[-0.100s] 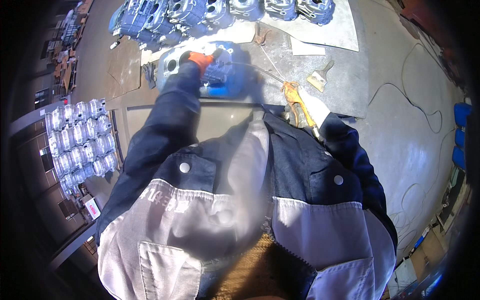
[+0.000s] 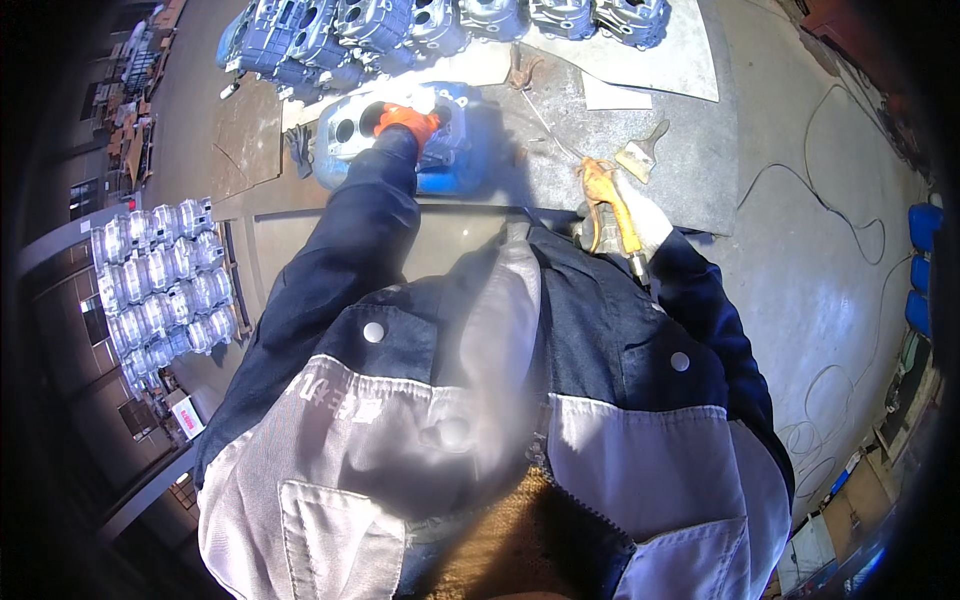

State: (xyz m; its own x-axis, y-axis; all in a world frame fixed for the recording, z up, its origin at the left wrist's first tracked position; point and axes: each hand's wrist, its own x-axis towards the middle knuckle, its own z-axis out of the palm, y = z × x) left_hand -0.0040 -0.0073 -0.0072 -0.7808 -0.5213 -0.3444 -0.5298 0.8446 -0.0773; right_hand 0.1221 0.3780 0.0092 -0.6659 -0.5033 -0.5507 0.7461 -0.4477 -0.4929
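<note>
My left hand (image 2: 408, 122), in an orange glove, is closed over a silvery metal casting (image 2: 348, 150), at the edge between its round openings. The fingertips are partly hidden. The casting lies on a rounded blue support (image 2: 450, 180) near the table's front edge. To the right, my right hand (image 2: 648, 218), in a white glove, grips an orange-yellow air blow gun (image 2: 605, 190). The gun's thin nozzle is hard to make out. A flat brush (image 2: 640, 152) lies just beyond that hand. Farther back rests a second, brownish trigger tool (image 2: 522, 68) with a thin rod.
Several similar castings (image 2: 490, 18) stand in a row along the table's far side, on white sheets (image 2: 640, 60). Dark pliers-like tools (image 2: 298, 150) lie left of the blue support. A stack of shiny castings (image 2: 165, 280) stands at the left. Hoses (image 2: 850, 215) trail over the floor at the right.
The blow gun has drawn back right and toward me, its nozzle no longer reaching toward the casting. My left hand has shifted slightly right on the casting.
</note>
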